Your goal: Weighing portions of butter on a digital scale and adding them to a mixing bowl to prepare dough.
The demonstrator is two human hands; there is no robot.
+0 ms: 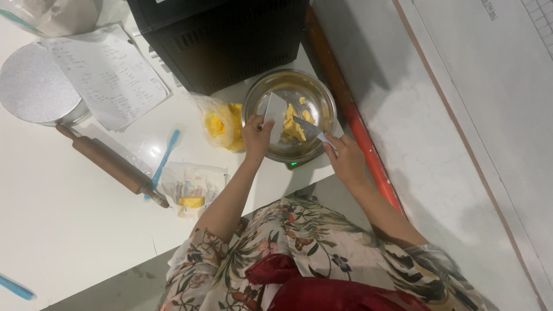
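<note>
We are looking down at a round steel bowl (290,98) that is sitting on a small scale at the table's edge, at about one o'clock from the person's chest, right in front of a black box-like appliance (222,40). The bowl is shiny and is holding pale yellow chunks of butter (292,128), most of them lying toward its near side. The left hand (256,137) is gripping a white flat scraper (275,110), pinched between thumb and fingers and standing tilted over the bowl's nine o'clock rim. The right hand (345,158) is closing around the handle of a knife (308,128), whose blade is reaching into the bowl from four o'clock and touching the butter. The two hands are staying apart, one on each side of the bowl. Just beside the bowl at nine o'clock, a clear plastic bag (222,122) is holding more yellow butter. Farther toward eight o'clock, a second clear bag (192,187) is containing small packets, with a wooden rolling pin (112,165) and a blue spatula (166,158) lying next to it.
</note>
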